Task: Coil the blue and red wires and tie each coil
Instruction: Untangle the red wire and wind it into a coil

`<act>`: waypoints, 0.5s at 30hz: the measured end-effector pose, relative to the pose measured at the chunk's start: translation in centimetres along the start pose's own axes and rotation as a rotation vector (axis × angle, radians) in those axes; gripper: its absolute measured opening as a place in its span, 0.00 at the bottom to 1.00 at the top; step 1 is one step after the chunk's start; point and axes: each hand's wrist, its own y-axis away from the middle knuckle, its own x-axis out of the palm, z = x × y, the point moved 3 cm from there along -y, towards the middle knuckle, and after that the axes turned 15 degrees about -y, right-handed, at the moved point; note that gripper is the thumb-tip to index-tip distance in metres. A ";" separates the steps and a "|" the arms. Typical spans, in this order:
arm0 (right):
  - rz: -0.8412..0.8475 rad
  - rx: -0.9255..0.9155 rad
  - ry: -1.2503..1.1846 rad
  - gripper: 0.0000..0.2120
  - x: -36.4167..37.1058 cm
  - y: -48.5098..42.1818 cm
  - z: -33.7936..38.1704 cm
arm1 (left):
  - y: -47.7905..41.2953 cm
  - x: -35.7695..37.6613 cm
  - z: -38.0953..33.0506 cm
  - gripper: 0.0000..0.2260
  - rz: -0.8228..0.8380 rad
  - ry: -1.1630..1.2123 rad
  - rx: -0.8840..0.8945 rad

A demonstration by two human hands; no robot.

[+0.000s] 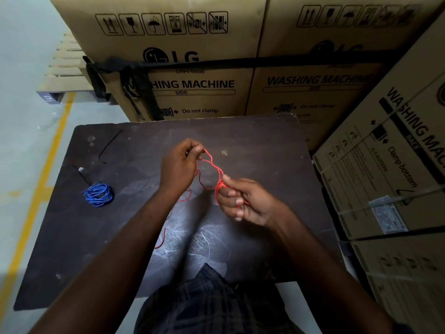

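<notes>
**Plaid shirt (212, 300) at near edge; both hands on red wire over table**

Shirt front fills the near bottom centre. Both bare forearms reach out from it over a dark table (252, 141).

Left hand (179, 165) is raised at mid-table with its fingers curled. Thumb and forefinger pinch the red wire (213, 165) close to one end. Right hand (243, 201) is nearer and to the right, fingers curled, gripping a small bunch of red loops at its fingertips. A kinked run of the wire spans the gap between the two hands. More of it sags below the left hand, and one loose stretch shows on the table near the left forearm. The far tip is hidden in the left fingers.

Blue wire (98, 195) lies coiled on the left part of the table, well apart from both hands. A thin black tie (84, 175) runs from that coil toward the far left. Cannot tell if it is fastened round the coil. A second black tie (110, 145) lies loose farther back on the left, hooked at one end.

Cardboard boxes (183, 88) printed "WASHING MACHINE" stand just beyond the table's far edge and along its right side. A black strap (240, 61) crosses the far ones. Grey floor (21, 92) with a yellow line (48, 165) is on the left.
</notes>
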 end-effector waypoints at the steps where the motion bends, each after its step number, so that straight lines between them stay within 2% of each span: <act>1: 0.035 0.026 -0.052 0.17 0.4 0.1 0.0 | 0.0 0.3 0.4 0.08 0.017 -0.001 -0.011; 5: 0.184 0.021 -0.289 0.18 1.9 -0.1 1.1 | 0.7 1.3 1.1 0.09 0.080 0.018 -0.032; 10: 0.260 -0.252 -0.528 0.15 2.3 -0.4 5.1 | 2.4 1.5 0.5 0.10 0.205 0.018 0.076; 12: 0.143 -0.481 -0.528 0.14 2.1 -0.6 7.4 | 3.8 2.1 0.5 0.10 0.276 0.017 0.123; 15: -0.227 -0.836 -0.429 0.16 0.8 -0.5 10.0 | 5.7 2.9 0.3 0.10 0.319 -0.016 0.188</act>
